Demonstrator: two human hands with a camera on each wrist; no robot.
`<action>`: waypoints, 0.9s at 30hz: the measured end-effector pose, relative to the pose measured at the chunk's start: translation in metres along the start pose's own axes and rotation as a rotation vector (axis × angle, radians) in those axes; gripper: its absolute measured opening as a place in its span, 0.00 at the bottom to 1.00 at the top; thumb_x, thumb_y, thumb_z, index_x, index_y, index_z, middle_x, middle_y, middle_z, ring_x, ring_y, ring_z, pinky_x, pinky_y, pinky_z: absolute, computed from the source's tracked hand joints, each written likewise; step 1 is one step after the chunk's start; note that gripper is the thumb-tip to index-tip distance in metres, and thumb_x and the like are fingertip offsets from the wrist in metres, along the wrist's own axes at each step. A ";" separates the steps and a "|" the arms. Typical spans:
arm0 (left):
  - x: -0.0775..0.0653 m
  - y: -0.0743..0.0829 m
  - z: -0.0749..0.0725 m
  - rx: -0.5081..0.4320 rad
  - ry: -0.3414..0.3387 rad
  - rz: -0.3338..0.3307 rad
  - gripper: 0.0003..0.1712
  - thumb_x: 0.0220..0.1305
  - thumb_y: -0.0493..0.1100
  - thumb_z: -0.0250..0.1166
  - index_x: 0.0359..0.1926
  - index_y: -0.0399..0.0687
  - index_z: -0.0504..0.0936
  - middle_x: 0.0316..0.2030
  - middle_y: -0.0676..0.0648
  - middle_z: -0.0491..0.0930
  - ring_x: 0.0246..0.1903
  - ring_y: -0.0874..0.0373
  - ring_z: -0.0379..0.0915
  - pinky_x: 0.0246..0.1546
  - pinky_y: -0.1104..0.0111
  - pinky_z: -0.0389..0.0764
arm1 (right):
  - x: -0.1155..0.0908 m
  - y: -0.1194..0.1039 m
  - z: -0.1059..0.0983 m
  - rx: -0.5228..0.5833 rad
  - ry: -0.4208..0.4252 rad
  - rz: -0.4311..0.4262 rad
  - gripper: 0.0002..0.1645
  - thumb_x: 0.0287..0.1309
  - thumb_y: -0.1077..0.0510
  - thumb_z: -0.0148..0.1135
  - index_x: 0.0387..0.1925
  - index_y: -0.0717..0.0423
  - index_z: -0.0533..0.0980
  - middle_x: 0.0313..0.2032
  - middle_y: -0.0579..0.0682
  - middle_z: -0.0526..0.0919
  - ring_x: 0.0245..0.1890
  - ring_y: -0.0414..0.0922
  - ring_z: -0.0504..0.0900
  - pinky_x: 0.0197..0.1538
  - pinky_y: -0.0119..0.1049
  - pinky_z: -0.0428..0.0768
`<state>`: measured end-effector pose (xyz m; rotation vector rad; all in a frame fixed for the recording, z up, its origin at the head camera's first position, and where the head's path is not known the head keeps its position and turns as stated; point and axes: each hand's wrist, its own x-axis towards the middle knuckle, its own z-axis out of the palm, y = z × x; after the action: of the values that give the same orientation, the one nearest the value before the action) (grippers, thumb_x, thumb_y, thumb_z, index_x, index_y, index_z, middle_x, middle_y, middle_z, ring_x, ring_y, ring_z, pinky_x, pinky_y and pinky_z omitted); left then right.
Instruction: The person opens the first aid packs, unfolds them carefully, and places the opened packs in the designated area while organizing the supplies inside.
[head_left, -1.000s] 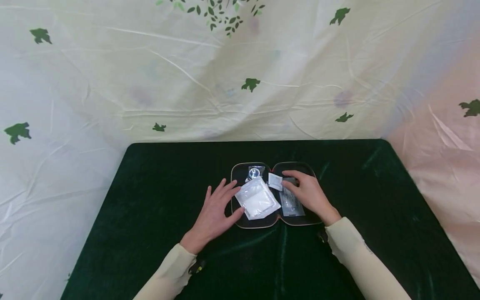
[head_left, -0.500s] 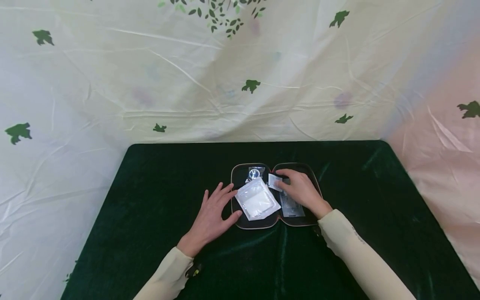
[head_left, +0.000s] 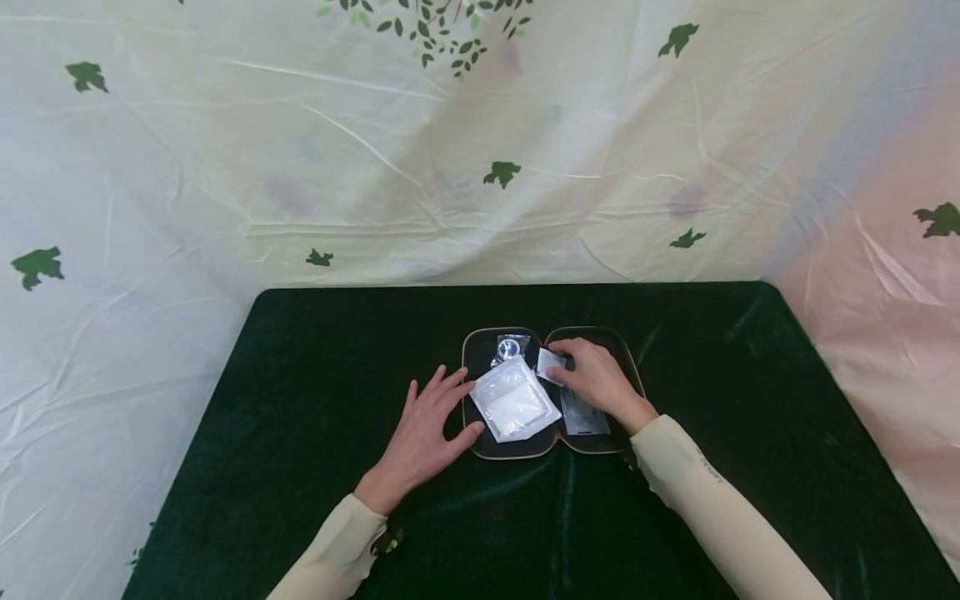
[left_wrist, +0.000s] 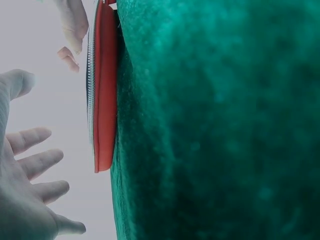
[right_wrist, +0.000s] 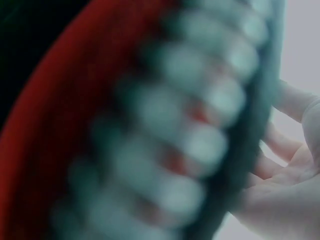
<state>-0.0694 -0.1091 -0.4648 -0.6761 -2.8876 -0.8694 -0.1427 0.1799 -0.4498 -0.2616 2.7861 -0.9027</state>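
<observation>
An unzipped red case [left_wrist: 105, 90] with a zipper edge lies spread in two halves on the table; its dark inside [head_left: 480, 442] shows in the head view. My right hand [head_left: 597, 377] reaches over the right half and pinches a small white sachet [head_left: 548, 362] between thumb and fingers near the hinge. My left hand [head_left: 422, 433] stays at the left rim with fingers spread, holding nothing. Beside its fingertips lies a large white square packet [head_left: 516, 402]. In the left wrist view the left hand [left_wrist: 30, 175] shows its spread fingers away from the case's side.
A clear bag with a round ring-shaped item [head_left: 509, 347] sits at the back of the left half. In the right half is a flat clear-and-grey packet [head_left: 585, 417], partly under the right hand. Dark green velvet [head_left: 337, 350] covers the table, and a patterned cloth [head_left: 420, 167] hangs behind.
My right hand has moved left and its thumb now overlaps the small sachet. My left hand has drawn back slightly to the left, then kept still. The packets have barely shifted.
</observation>
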 end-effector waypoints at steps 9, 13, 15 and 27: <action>0.002 0.002 0.001 0.005 0.012 0.011 0.34 0.62 0.63 0.61 0.66 0.56 0.72 0.71 0.51 0.59 0.72 0.46 0.45 0.64 0.35 0.47 | -0.007 0.006 -0.011 0.020 0.052 0.001 0.17 0.63 0.55 0.63 0.51 0.56 0.80 0.45 0.54 0.79 0.40 0.49 0.75 0.43 0.45 0.76; 0.004 0.004 0.002 0.001 0.005 0.024 0.34 0.63 0.64 0.61 0.66 0.55 0.72 0.72 0.53 0.58 0.73 0.48 0.44 0.64 0.36 0.47 | -0.012 0.011 -0.017 0.062 0.079 0.009 0.14 0.64 0.55 0.61 0.49 0.56 0.81 0.46 0.55 0.81 0.39 0.49 0.76 0.42 0.45 0.78; 0.005 0.006 0.003 0.004 -0.001 0.031 0.34 0.63 0.64 0.60 0.66 0.56 0.71 0.72 0.54 0.58 0.73 0.49 0.44 0.64 0.36 0.47 | -0.014 0.013 -0.019 0.085 0.082 0.028 0.13 0.65 0.54 0.61 0.48 0.55 0.80 0.45 0.54 0.81 0.39 0.48 0.77 0.42 0.44 0.78; 0.014 0.017 0.010 -0.014 -0.029 0.095 0.36 0.64 0.66 0.57 0.67 0.55 0.70 0.72 0.54 0.58 0.73 0.49 0.43 0.64 0.35 0.46 | -0.023 0.021 -0.025 0.144 0.124 0.060 0.14 0.66 0.55 0.60 0.49 0.56 0.80 0.46 0.56 0.81 0.40 0.49 0.76 0.43 0.44 0.77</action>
<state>-0.0737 -0.0856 -0.4618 -0.8262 -2.8503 -0.8763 -0.1286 0.2162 -0.4391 -0.1025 2.8044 -1.1347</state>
